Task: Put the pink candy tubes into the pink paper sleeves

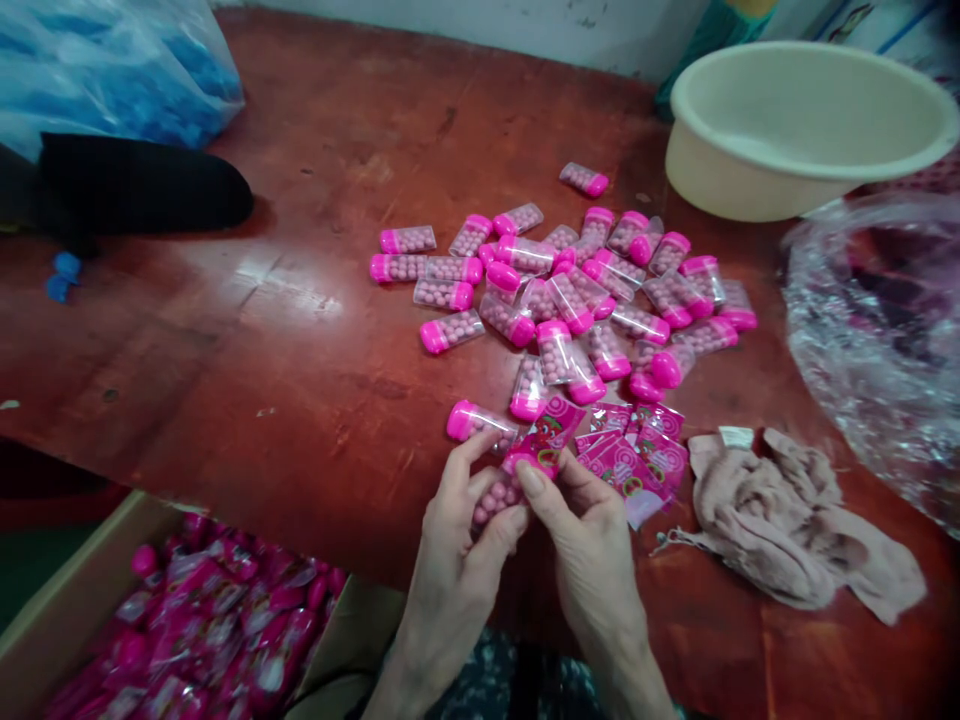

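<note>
My left hand (459, 540) grips a small clear candy container (496, 497) filled with pink balls. My right hand (581, 525) pinches a pink printed label (546, 438) against that container. Both hands are closed, close together at the near edge of the red table (300, 330). Just beyond them lies a pile of several clear containers with pink caps (570, 290). A small stack of pink labels (634, 455) lies right of my hands.
A crumpled pinkish cloth (787, 525) lies at the right. A cream plastic basin (806, 125) stands at the back right, a clear plastic bag (877, 350) beside it. A cardboard box (52, 610) of labelled pink containers sits below left. A blue bag (105, 60) is far left.
</note>
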{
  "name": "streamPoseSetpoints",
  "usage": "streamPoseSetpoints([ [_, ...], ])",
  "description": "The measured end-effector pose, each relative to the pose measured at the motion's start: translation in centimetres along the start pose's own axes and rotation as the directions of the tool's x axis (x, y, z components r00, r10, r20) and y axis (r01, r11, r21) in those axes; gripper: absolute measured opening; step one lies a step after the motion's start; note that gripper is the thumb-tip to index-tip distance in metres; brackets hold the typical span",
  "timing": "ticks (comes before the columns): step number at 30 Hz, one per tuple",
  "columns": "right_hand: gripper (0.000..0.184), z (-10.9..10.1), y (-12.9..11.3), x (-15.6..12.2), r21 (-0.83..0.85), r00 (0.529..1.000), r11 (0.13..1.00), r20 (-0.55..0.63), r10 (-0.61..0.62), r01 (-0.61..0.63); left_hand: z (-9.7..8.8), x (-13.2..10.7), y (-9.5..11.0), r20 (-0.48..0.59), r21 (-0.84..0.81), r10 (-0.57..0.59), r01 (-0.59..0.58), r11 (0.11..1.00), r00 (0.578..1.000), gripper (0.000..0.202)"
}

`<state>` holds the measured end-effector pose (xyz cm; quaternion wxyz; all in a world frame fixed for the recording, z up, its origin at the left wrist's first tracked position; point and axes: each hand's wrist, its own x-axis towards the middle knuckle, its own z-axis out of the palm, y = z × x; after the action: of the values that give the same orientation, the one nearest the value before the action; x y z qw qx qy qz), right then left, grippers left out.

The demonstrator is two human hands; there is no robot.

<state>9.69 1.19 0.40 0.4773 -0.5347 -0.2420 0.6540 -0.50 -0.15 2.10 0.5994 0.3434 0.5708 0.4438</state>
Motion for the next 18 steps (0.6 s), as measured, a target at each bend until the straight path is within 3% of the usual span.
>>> streamPoseSetpoints([
  [4, 0.017, -0.8, -0.4, 0.7, 0.043, 1.000, 0.999, 0.000, 0.010, -0.010, 0.0, 0.0, 0.2, 0.094, -0.005, -0.056, 0.056, 0.998, 0.994, 0.055],
  [11, 0.024, -0.3, -0.2, 0.4, -0.122, 0.993, 0.985, 0.001, 0.122, -0.121, 0.3, -0.4, -0.2, 0.054, -0.055, -0.065, 0.068, 0.996, 0.996, 0.054],
  [15, 0.022, 0.4, -0.4, -0.2, -0.272, 0.996, 0.962, -0.088, 0.005, -0.029, 0.7, 0.0, -0.1, 0.027, -0.151, -0.079, 0.082, 0.985, 0.997, 0.055],
  [18, 0.020, 0.2, -0.7, -0.2, -0.158, 1.000, 0.987, 0.013, -0.002, 0.004, 0.9, 0.4, 0.0, 0.043, -0.276, -0.080, 0.088, 0.957, 0.996, 0.057],
])
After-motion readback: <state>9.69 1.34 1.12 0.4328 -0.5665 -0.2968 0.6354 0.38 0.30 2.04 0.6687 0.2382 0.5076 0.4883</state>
